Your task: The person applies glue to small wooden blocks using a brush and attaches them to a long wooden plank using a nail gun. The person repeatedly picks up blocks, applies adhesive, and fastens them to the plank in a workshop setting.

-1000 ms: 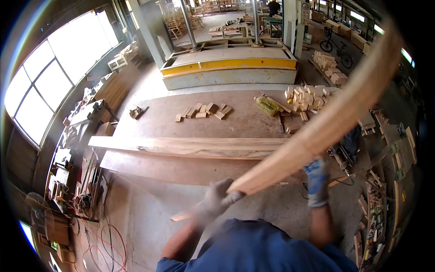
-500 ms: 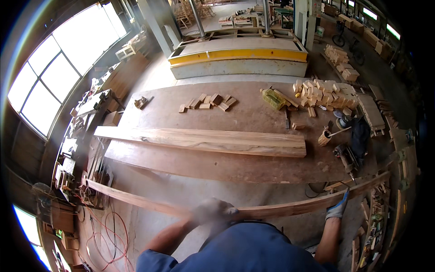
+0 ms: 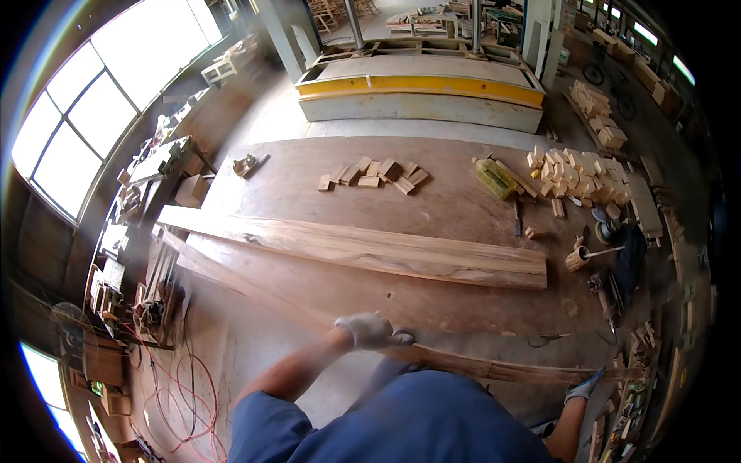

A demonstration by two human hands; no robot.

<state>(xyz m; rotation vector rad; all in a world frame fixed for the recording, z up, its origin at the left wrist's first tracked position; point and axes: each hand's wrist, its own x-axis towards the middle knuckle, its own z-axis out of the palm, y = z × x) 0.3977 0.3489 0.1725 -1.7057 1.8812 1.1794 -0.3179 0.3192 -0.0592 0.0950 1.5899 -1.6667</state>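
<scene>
A long wooden board (image 3: 494, 368) slants across in front of me, its far left end over the table's left edge and its right end low beside me. My left hand (image 3: 370, 332), in a pale work glove, is closed over the board near its middle. Toward the right end, my right hand (image 3: 583, 388), in a grey and blue glove, grips the same board; its fingers are partly hidden. Beyond the board, a thick plank (image 3: 370, 251) with dark grain lies lengthwise on the brown worktable (image 3: 293, 185).
Small wood blocks (image 3: 369, 182) and a hand plane (image 3: 247, 165) lie on the table's far side. At right are a yellowish bottle (image 3: 496, 179), stacked blocks (image 3: 575, 174), a wooden cup (image 3: 576, 258) and a power drill (image 3: 606, 297). Red hoses (image 3: 181, 401) coil on the left floor.
The board has swung: its left end moved away from me over the table's edge, its right end came nearer. My left hand moved slightly forward, my right hand back toward me.
</scene>
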